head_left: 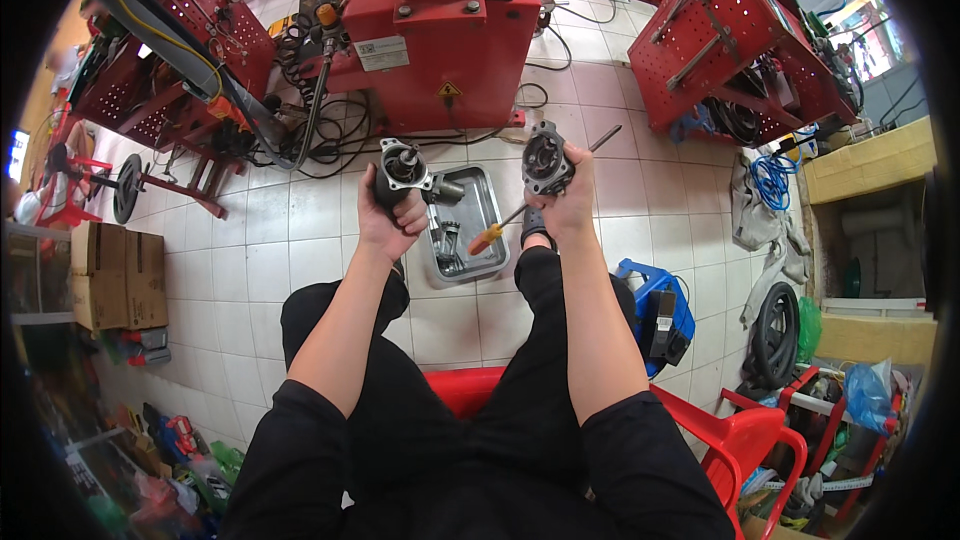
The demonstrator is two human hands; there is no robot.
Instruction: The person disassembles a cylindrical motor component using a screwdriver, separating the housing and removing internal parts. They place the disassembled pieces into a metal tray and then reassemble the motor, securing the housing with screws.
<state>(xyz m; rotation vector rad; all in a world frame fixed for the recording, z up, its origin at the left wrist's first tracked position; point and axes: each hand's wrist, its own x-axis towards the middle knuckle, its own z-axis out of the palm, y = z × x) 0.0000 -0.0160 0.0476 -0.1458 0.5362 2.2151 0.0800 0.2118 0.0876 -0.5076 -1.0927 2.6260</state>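
Observation:
My left hand (397, 220) is closed around a motor (405, 166) with a dark cylindrical body. Its silver flange faces up, with a shaft in the middle, and a smaller grey cylinder sticks out to the right. In my right hand (570, 195) is a round metal housing (545, 160), its hollow side turned toward the motor. The same hand also grips a long screwdriver (487, 239); its yellow-orange handle points down left and its shaft passes behind the housing to the upper right. Housing and motor are apart. Below them, a grey metal tray (490, 180) on the floor holds small metal parts (447, 245).
A red machine (450, 70) stands ahead, with black cables across the tiles. Red perforated tool carts (690, 30) flank it. Cardboard boxes (118, 275) sit at left. A blue case (660, 310) lies by my right leg, near a red plastic chair (740, 440) and a tyre (775, 335).

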